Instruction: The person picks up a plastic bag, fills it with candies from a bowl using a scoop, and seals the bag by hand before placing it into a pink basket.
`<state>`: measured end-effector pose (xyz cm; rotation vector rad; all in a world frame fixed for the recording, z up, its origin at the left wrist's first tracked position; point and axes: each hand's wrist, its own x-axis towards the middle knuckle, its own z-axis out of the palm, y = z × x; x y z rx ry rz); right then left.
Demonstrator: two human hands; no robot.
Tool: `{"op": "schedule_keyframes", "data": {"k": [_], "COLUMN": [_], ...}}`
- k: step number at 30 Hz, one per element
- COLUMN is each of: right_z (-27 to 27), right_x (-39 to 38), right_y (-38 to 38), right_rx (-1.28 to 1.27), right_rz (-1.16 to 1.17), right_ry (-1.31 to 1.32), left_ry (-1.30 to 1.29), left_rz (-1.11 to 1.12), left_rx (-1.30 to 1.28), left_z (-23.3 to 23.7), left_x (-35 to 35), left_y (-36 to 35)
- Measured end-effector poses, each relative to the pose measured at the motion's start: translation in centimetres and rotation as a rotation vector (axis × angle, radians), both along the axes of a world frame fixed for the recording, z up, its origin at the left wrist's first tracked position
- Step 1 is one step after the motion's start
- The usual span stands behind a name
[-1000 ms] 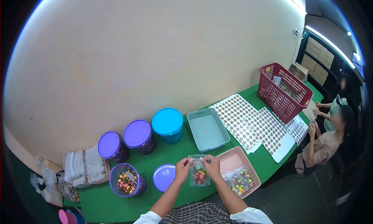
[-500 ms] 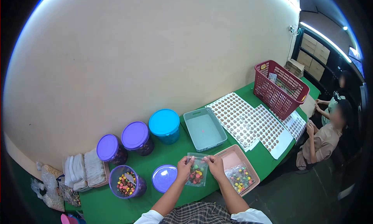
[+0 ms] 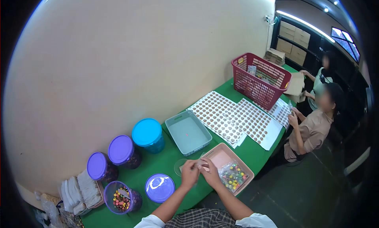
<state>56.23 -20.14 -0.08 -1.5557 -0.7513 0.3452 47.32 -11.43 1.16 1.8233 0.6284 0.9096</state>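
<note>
Here's the green table (image 3: pixel 166 161), with the pink tray (image 3: pixel 219 154) on it holding bagged colourful pieces (image 3: pixel 233 176). Just beside that tray, left hand (image 3: pixel 190 172) and right hand (image 3: pixel 209 172) meet, fingertips pinching a clear bag (image 3: pixel 200 162), mostly hidden.

The person wears white sleeves, the left sleeve (image 3: pixel 151 221) and the right sleeve (image 3: pixel 256 220) both showing at the lower edge of the view. The fabric looks plain, with soft creases. Between them lies a dark plaid garment (image 3: pixel 213 218), its black and grey ground crossed by thin pale lines that form small checks; its folds bend the pattern. Below the sleeves, the left forearm (image 3: pixel 173 201) and the right forearm (image 3: pixel 233 200) are bare, tapering toward the wrists. The left hand (image 3: pixel 190 174) and right hand (image 3: pixel 209 174) are also bare.
</note>
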Motion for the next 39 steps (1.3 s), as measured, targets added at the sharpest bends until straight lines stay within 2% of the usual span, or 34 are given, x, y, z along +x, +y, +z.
{"op": "schedule_keyframes", "data": {"k": [1, 2, 3, 4, 5, 7, 8, 9, 10, 11, 14, 16, 17, 19, 22, 23, 25, 26, 27, 28, 29, 31, 32, 33, 35, 36, 37, 39], "right_z": [-0.1, -0.1, -0.3, -0.6, -1.0, -0.7, -0.5, 0.1, -0.1, -0.4, -2.1, -2.6, -2.8, -1.7, -2.8, -3.3, -4.0, -4.5, -4.5, -4.5, -4.6, -4.8, -6.9, -6.8, -6.1, -6.0, -6.8, -9.1], "right_x": [-0.5, -0.3, 0.2, 1.0, 1.9, 2.7, 2.8, 2.8, 2.9, 3.1, 3.8, 4.4, 4.7, 5.1, 6.0, 6.1, 6.1, 5.8, 5.2, 4.8, 4.2, 2.1, 1.5, 1.9, 3.6, 4.0, 5.1, 7.9], "right_y": [-0.1, -0.4, -1.1, -1.9, -2.7, -4.1, -4.8, -5.3, -5.6, -5.9, -6.5, -7.0, -7.2, -7.3, -7.3, -7.2, -7.3, -7.5, -7.9, -8.3, -8.8, -9.8, -9.9, -10.3, -11.9, -12.4, -13.5, -16.2], "right_rx": [0.126, 0.065, 0.058, 0.12, 0.186, 0.162, 0.158, 0.153, 0.013, 0.008, -0.059, -0.179, -0.179, -0.086, -0.157, -0.154, -0.193, -0.195, -0.054, 0.088, 0.081, -0.276, -0.058, -0.06, -0.022, -0.017, -0.022, -0.238], "right_rz": [0.055, -0.082, -0.093, -0.085, -0.077, -0.068, -0.032, 0.006, -0.017, -0.021, -0.07, -0.104, -0.109, -0.094, -0.159, -0.161, -0.187, -0.192, -0.111, -0.028, -0.031, 0.363, 0.35, 0.347, -0.01, -0.155, -0.154, 0.064], "right_ry": [0.172, 0.107, 0.108, 0.351, 0.593, 0.555, 0.525, 0.495, 0.294, 0.292, 0.293, 0.141, 0.14, 0.313, 0.197, 0.198, 0.364, 0.369, 0.515, 0.654, 0.655, 0.617, 0.619, 0.619, 0.848, 0.857, 0.858, 0.623], "left_ry": [0.003, 0.109, 0.211, 0.214, 0.213, 0.123, 0.055, 0.059, 0.114, 0.164, 0.188, 0.209, 0.168, 0.127, 0.142, 0.102, 0.066, -0.053, -0.173, -0.17, -0.168, -0.142, -0.075, -0.074, 0.004, 0.035, 0.035, 0.133], "left_rz": [-0.012, -0.13, -0.249, -0.405, -0.416, 0.104, 0.071, 0.065, -0.118, -0.302, -0.22, -0.186, -0.183, -0.183, -0.177, -0.19, -0.204, -0.11, -0.011, -0.039, -0.039, -0.068, -0.11, -0.112, -0.113, -0.156, -0.153, -0.241], "left_rx": [-0.007, 0.114, 0.238, 0.004, -0.002, 0.335, 0.133, 0.125, -0.247, -0.614, -0.544, -0.509, -0.519, -0.527, -0.485, -0.562, -0.635, -0.774, -0.914, -0.947, -0.955, -1.042, -1.007, -1.01, -1.221, -1.178, -1.182, -1.14], "left_z": [0.1, 0.0, 0.2, 0.7, 0.9, 1.1, 0.1, -1.3, -2.5, -3.7, -3.1, -3.3, -3.8, -4.4, -5.5, -6.0, -7.1, -7.7, -7.6, -7.4, -7.6, -9.2, -10.1, -9.3, -6.5, -7.9, -8.1, -8.4], "left_x": [0.5, 0.8, 1.1, 1.2, 1.5, 1.9, 2.6, 2.8, 2.7, 2.8, 3.3, 3.5, 3.8, 4.3, 5.0, 5.1, 5.5, 5.7, 5.6, 5.3, 5.2, 4.7, 4.4, 4.0, 2.7, 1.9, 1.1, -0.4], "left_y": [-0.9, -1.7, -2.4, -2.6, -2.5, -2.6, -2.4, -2.2, -2.1, -2.0, -3.1, -3.3, -3.3, -3.1, -2.8, -2.8, -2.0, -1.2, -0.8, -0.4, -0.7, -1.3, -1.4, -1.6, -2.2, -1.8, -1.6, -0.8]}}
